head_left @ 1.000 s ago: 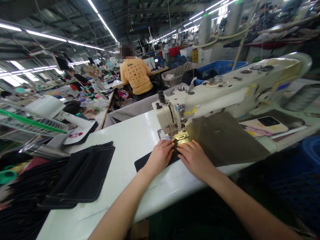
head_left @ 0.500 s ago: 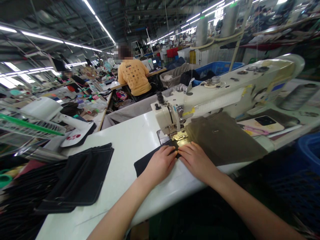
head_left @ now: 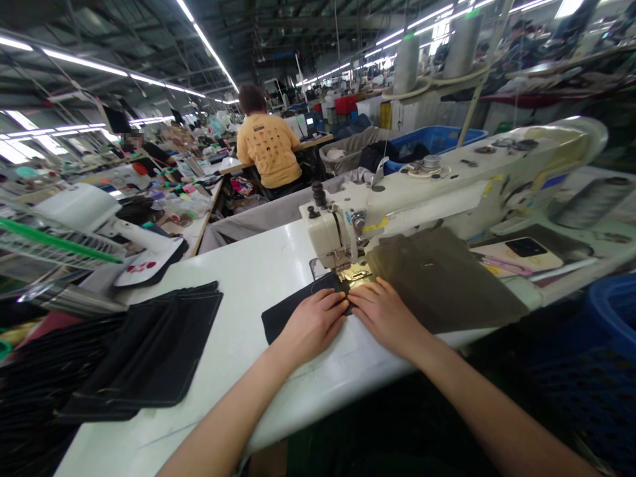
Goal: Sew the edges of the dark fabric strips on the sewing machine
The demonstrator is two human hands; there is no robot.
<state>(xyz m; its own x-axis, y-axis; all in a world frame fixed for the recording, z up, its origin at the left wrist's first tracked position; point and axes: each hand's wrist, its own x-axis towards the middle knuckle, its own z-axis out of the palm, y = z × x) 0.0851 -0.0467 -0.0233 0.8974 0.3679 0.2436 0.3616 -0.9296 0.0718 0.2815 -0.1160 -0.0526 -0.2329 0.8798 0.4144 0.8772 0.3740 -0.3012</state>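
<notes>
A dark fabric piece (head_left: 285, 308) lies on the white sewing table, its right end at the presser foot of the sewing machine (head_left: 325, 228). Fingers pressed together, my left hand (head_left: 315, 321) grips its near edge just in front of the foot. My right hand (head_left: 385, 315) meets it there, fingertips closed on the same edge by the lit metal needle plate (head_left: 355, 271). The fingers hide part of that edge. An olive-brown fabric panel (head_left: 442, 281) lies flat to the right, under the machine arm and beside my right hand.
Stitched black fabric pieces (head_left: 163, 351) are stacked on the left of the table. A white fan (head_left: 84, 205) stands behind them. Pink scissors (head_left: 504, 264) and a phone (head_left: 527, 247) lie at right, above a blue basket (head_left: 613, 311). A person in yellow (head_left: 268, 149) sits ahead.
The view has shifted slightly. The dark fabric and both hands sit marginally further left, with the hands still together at the presser foot.
</notes>
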